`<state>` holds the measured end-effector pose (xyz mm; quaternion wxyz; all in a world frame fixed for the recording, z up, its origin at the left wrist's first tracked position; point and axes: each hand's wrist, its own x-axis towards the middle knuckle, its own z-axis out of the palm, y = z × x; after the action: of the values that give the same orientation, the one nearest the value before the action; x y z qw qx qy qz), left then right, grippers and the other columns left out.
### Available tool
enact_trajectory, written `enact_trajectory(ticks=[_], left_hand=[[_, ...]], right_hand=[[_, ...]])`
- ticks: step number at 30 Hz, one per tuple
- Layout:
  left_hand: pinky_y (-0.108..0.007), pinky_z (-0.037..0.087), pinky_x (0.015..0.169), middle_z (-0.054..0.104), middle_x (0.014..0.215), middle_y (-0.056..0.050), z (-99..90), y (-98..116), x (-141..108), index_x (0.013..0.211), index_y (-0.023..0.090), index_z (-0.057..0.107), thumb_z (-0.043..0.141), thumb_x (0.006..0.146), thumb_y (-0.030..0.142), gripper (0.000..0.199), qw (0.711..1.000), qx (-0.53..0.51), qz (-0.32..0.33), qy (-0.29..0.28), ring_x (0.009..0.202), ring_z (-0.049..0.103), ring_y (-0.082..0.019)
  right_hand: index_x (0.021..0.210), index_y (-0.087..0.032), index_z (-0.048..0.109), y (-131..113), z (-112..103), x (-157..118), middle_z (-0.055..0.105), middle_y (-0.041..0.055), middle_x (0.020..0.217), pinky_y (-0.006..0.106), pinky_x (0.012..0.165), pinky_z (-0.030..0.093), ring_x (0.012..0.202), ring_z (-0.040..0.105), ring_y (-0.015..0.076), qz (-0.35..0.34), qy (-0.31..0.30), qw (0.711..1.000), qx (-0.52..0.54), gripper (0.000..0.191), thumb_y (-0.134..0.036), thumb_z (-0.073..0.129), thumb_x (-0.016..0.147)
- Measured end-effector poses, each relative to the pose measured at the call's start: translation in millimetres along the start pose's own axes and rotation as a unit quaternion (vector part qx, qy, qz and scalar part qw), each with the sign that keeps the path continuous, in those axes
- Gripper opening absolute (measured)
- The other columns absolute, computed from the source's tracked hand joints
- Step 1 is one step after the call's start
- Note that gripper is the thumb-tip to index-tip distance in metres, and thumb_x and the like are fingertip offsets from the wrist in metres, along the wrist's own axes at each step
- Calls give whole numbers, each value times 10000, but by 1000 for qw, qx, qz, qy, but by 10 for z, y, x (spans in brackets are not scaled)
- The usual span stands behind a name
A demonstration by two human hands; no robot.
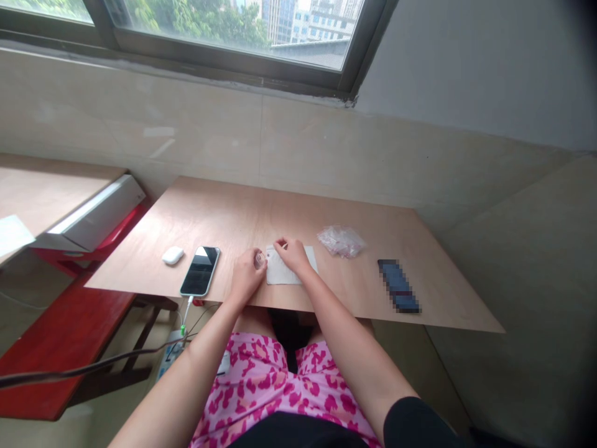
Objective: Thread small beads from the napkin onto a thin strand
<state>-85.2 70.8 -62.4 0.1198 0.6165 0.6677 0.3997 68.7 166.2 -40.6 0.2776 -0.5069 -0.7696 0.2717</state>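
Note:
My left hand rests on the table beside a white sheet of paper or cloth. Its fingers curl around a small clear round piece, whose kind is too small to make out. Over the upper part of the white sheet, my right hand has its fingertips pinched together. Whatever lies between those fingertips is too tiny to name. To the right of the sheet is a pile of small clear plastic bags, apart from both hands.
A phone with a charging cable and a white earbud case lie left on the wooden table. A dark, pixelated rectangular object lies right. A red bench stands lower left; a dark cable crosses before it.

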Motion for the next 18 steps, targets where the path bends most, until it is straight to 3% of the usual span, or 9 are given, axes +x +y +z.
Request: enact_trajectory(ticks=[3,6,10,15,18], left_hand=[[-376,505,865,731,1059,-98,0,-1,2,1134,205,644,629,922,272,223,1000,-4,-1,-1,948,685,-264],[-370,504,858,729,1065,-101,-4,-1,0,1133,206,643,598,939,266,208,1000,-10,-2,1,946,684,-260],[-366,506,849,728,1050,-95,-7,7,-4,1118,209,639,612,935,278,198,1000,-14,-7,1,939,685,-258],[-364,509,833,724,1039,-93,-5,8,-8,1115,207,620,602,928,254,193,1000,-18,-17,-6,928,689,-256],[-359,505,814,718,1007,-84,0,-1,-7,1102,210,607,605,905,220,196,1000,-14,-22,-6,903,681,-250]], right_hand=[[1015,-147,746,-77,14,-70,761,69,911,253,721,516,770,692,183,6,7,999,36,317,-321,483,1045],[973,-176,772,-139,56,-145,768,43,878,244,741,513,771,697,174,-41,-35,997,60,246,-302,564,1008],[998,-180,777,-95,99,-145,769,65,967,279,834,505,870,695,189,-23,-18,999,30,178,-190,602,969],[1058,-193,778,-14,182,-50,729,61,1045,257,882,473,974,663,184,-100,-111,989,-14,192,-124,710,892],[959,-189,782,-35,237,7,716,65,1009,257,849,457,954,653,190,-130,-140,981,-39,131,-110,703,891]])
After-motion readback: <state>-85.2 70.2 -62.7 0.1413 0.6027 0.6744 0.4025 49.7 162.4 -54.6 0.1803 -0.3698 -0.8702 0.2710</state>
